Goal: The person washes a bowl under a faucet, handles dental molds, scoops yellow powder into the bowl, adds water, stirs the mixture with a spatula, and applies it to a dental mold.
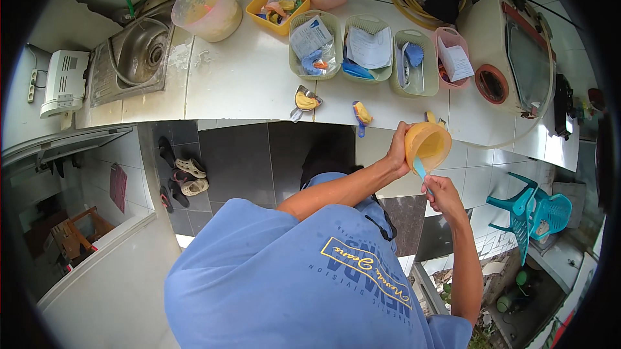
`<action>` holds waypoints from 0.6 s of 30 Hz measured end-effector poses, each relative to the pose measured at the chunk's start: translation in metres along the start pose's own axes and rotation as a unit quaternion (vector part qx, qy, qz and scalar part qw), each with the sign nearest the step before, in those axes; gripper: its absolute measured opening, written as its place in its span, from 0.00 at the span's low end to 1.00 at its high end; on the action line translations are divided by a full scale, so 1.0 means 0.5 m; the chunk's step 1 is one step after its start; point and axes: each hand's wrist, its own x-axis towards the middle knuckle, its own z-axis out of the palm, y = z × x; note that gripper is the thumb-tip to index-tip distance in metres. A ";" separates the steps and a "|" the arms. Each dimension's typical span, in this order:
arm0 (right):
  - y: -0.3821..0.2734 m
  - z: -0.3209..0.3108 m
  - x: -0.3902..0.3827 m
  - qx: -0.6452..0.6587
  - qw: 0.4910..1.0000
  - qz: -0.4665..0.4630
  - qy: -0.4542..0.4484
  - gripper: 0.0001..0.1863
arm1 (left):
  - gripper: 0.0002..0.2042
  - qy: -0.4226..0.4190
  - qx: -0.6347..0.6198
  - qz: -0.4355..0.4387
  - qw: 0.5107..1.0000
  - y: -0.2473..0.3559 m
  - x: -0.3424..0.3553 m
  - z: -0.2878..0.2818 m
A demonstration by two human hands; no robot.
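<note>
My left hand [398,152] grips a round, translucent yellow container [435,135], tilted so its inside shows, just beyond the counter's front edge. My right hand [442,195] holds a light-blue utensil [421,166] that reaches into the container. A metal scoop of pale yellow stuff [305,101] and a blue-handled scoop with similar stuff [362,114] lie on the white tiled counter [226,87]. A third small scoop [430,117] is partly hidden behind the container.
Along the counter stand a pink translucent tub [206,16], several baskets [314,58] of packets and small items, and a cream machine [498,51] with a coiled hose. A steel sink [132,58] is left. Teal plastic chairs [521,213] are at right, footwear [184,177] on the floor at left.
</note>
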 end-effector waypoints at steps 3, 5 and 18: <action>0.014 -0.006 0.030 -0.323 0.828 -0.274 0.366 0.19 | 0.18 0.003 -0.013 0.008 1.000 -0.002 -0.003 -0.007; 0.008 0.018 0.003 -0.358 0.843 -0.263 0.305 0.18 | 0.17 0.047 0.011 0.024 0.999 0.000 0.007 -0.010; -0.067 0.072 -0.032 0.125 0.991 -0.010 -0.055 0.17 | 0.22 -0.006 0.059 0.034 0.998 0.075 -0.027 -0.006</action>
